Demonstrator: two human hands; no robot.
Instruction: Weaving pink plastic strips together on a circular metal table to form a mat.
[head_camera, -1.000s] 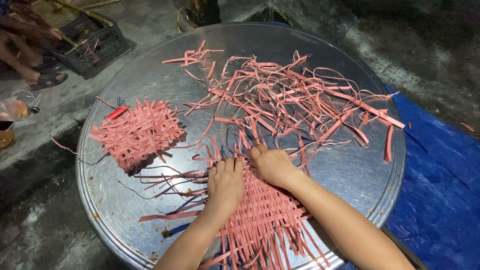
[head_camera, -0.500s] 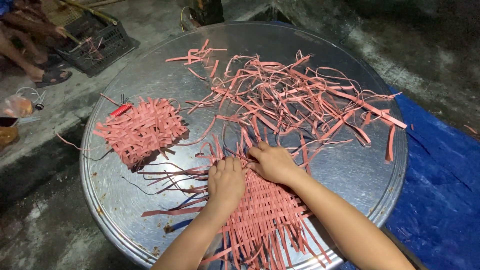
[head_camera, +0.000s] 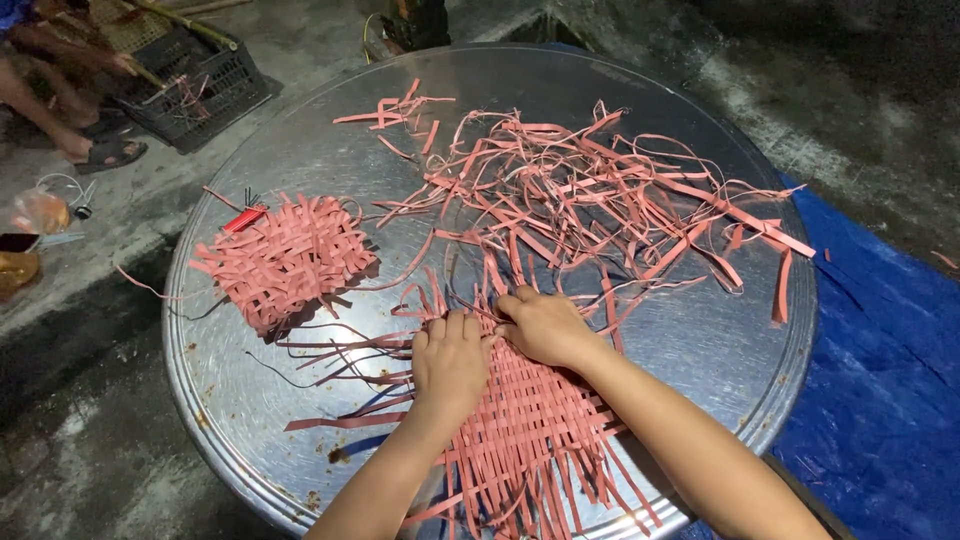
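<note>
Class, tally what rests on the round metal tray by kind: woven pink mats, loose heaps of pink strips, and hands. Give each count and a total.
Woven pink mats: 2, the finished mat and the mat being woven
Loose heap of pink strips: 1
Hands: 2, left hand and right hand
Total: 5, all on the metal tray

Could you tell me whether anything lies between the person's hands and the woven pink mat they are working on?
Nothing visible does. The left hand and the right hand both rest directly on the woven pink mat at its upper edge, side by side.
</note>
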